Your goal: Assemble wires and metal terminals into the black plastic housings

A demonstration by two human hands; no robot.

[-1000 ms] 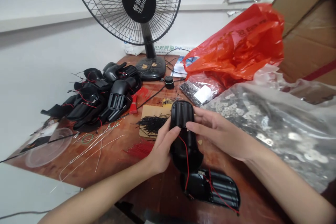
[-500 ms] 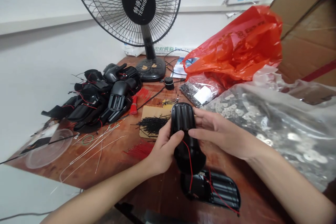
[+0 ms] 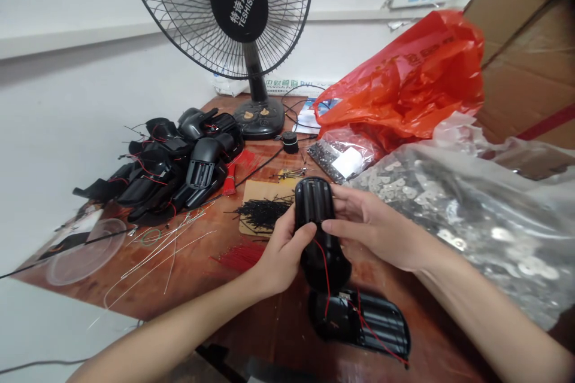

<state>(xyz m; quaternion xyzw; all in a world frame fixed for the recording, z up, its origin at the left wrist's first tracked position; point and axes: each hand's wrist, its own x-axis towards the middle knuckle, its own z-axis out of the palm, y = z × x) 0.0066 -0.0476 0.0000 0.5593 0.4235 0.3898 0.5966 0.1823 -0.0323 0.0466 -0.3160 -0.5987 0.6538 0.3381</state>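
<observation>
A black plastic housing [image 3: 320, 233] with ribbed battery slots is held above the wooden table [image 3: 215, 287]. My left hand [image 3: 281, 254] grips its left side, thumb pressed on the slots. My right hand [image 3: 372, 224] clasps its right side, thumb and forefinger pinched at the middle where a thin red wire [image 3: 327, 278] comes out. The wire runs down to a second black housing [image 3: 362, 323] lying flat on the table just below my hands.
A pile of black housings [image 3: 175, 164] lies at the left, with bundles of black wires [image 3: 260, 212] and red wires [image 3: 240, 254]. Behind stand a desk fan [image 3: 240, 12], a red plastic bag [image 3: 413, 78] and a clear bag of metal parts [image 3: 471, 209]. A clear lid [image 3: 85, 245] sits at the table's left edge.
The held housing has shifted slightly right and tilted, and my right thumb and forefinger have closed in toward its middle. Nothing else on the table has moved.
</observation>
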